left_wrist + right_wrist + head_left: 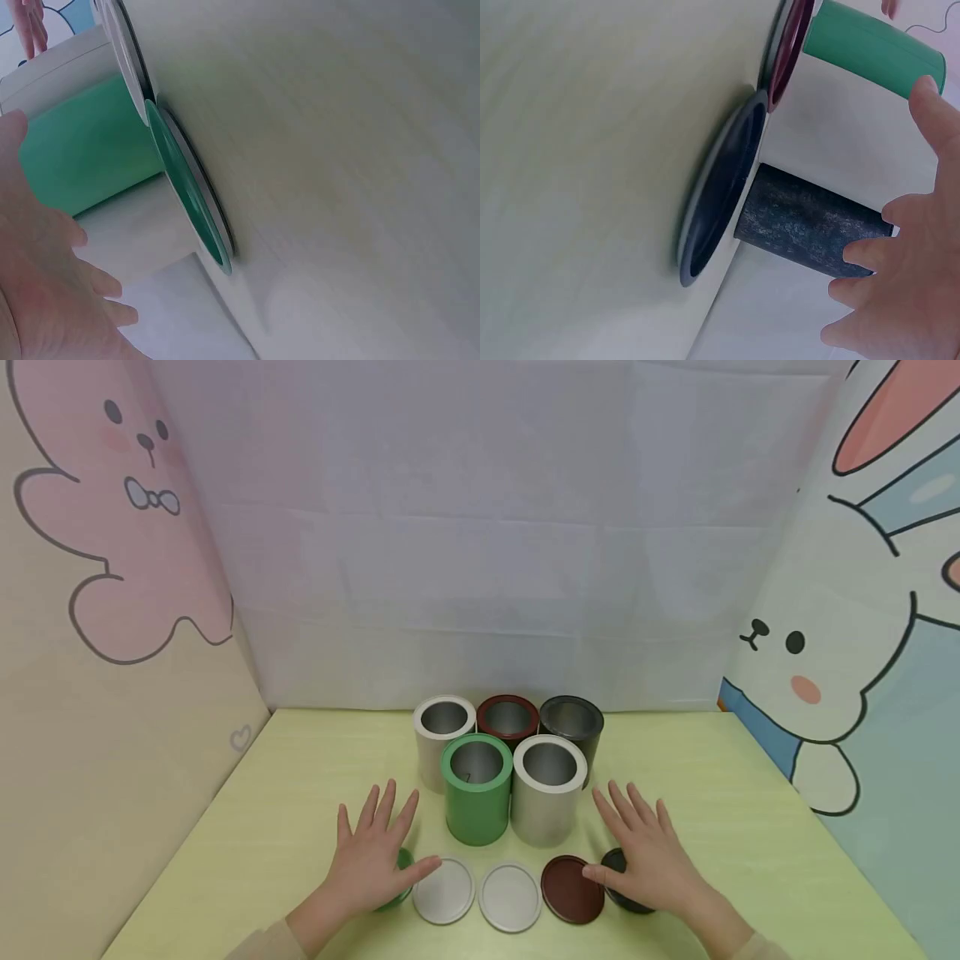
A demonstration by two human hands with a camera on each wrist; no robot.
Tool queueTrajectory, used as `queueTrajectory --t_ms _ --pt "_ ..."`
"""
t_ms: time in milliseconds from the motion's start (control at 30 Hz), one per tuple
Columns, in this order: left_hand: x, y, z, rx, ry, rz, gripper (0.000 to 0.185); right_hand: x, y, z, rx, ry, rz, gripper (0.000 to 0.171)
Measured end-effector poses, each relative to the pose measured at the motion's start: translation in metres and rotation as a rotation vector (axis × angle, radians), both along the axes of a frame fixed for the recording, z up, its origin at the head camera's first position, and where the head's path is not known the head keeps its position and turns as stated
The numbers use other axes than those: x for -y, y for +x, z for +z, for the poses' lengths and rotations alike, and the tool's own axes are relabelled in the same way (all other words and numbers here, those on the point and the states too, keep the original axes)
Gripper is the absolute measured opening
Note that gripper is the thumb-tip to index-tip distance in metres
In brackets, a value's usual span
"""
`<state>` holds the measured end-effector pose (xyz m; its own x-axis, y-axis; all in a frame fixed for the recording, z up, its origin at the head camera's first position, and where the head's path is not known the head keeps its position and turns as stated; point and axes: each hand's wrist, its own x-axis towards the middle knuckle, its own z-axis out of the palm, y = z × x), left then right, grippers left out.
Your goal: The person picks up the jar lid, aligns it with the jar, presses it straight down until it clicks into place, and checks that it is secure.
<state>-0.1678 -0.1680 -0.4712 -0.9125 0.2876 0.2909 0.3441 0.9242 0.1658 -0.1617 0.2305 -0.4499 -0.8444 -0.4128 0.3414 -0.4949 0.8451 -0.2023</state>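
Observation:
My left hand [371, 864] is held with its fingers spread and straight, holding nothing. It partly covers a green lid [184, 184] in the head view; the left wrist view shows that lid flat on the table. On the other side my right hand [652, 860] is also spread, nothing in its grasp. Below it lies a black lid [724, 187], partly hidden from the head camera. Two white lids [444, 897] and a dark red lid [573, 893] complete the row between the hands. Behind them stand a green can [477, 814] and a white can [543, 818], both uncovered.
Farther back, close behind the front pair, are a second white can [429, 756], a dark red can [508, 700] and a black can [592, 747], all with open tops. A pale yellow table [315, 760] meets a white cloth [465, 568] at the back, and printed cartoon panels flank both sides.

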Motion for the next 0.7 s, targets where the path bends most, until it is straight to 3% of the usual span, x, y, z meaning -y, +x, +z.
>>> queueTrajectory --t_ms 367,700 --pt "0.003 0.002 -0.001 -0.070 0.038 -0.059 0.090 0.003 0.005 -0.007 -0.008 -0.011 0.008 0.093" --pt "0.005 0.000 0.007 -0.126 0.075 -0.106 0.091 0.008 -0.002 0.006 -0.095 -0.145 0.032 0.088"
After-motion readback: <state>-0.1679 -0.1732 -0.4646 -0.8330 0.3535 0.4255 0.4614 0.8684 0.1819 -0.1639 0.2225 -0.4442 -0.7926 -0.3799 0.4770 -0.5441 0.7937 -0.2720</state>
